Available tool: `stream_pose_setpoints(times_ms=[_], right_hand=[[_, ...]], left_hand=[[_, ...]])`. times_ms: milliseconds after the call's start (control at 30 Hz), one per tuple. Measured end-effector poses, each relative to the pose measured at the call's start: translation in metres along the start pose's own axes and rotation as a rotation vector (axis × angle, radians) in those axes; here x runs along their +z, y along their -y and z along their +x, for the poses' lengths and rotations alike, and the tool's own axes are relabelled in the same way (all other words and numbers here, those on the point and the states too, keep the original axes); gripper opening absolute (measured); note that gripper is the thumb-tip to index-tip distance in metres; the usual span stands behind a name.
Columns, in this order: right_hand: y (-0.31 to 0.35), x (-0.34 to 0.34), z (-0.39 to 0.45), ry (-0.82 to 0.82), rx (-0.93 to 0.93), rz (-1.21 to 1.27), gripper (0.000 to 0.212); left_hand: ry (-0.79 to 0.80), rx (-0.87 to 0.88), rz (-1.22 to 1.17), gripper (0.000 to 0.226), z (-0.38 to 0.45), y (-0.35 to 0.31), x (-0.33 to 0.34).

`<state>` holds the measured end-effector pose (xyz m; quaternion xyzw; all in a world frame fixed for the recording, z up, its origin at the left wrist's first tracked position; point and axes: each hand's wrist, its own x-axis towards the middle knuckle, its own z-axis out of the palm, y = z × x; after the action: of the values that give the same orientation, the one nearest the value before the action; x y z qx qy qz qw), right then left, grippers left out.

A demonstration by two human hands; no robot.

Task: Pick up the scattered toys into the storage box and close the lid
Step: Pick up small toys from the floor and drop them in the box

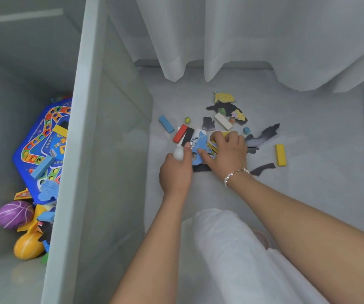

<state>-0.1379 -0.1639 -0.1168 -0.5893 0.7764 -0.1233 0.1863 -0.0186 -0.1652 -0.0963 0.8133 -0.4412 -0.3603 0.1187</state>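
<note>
The white storage box [75, 137] stands open on the left, holding a blue game board [43, 145], a purple ball [14, 213], an orange ball [27, 245] and several blocks. On the floor lie scattered toys: a blue block [166, 123], red block [180, 133], black block [187, 136], white block [223, 121], yellow block [280, 154], marbles and dark puzzle pieces [262, 137]. My left hand [176, 170] holds a small white ball [178, 153]. My right hand [227, 152] grips a stack of blue and yellow puzzle pieces [200, 148].
White curtains [242, 40] hang at the back over the pale tiled floor [319, 194]. My white-clad knee [227, 249] is below the hands. No lid is in view.
</note>
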Motion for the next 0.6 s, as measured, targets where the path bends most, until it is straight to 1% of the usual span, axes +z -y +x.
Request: stream_pose_setpoints(times_ms=[33,200,300,400,467,600], right_hand=[[-0.002,0.001,0.0,-0.022,-0.013,0.021,0.053],[-0.005,0.005,-0.002,0.004,-0.013,0.073,0.049],[-0.005,0.006,0.0,-0.005,-0.04,0.085,0.044],[-0.006,0.007,0.001,-0.036,-0.072,0.147,0.04],[-0.006,0.005,0.001,-0.02,-0.039,0.241,0.038],[-0.009,-0.003,0.005,0.021,0.028,0.386,0.016]], left_hand=[[0.007,-0.006,-0.001,0.056,-0.001,-0.001,0.001],[0.094,0.021,0.021,0.058,-0.005,-0.009,0.001],[0.143,0.042,-0.026,0.059,-0.005,-0.013,0.006],[0.121,0.035,-0.072,0.057,-0.006,-0.016,0.009],[0.107,0.026,-0.09,0.053,-0.008,-0.018,0.01],[0.081,0.012,-0.151,0.048,-0.014,-0.02,0.011]])
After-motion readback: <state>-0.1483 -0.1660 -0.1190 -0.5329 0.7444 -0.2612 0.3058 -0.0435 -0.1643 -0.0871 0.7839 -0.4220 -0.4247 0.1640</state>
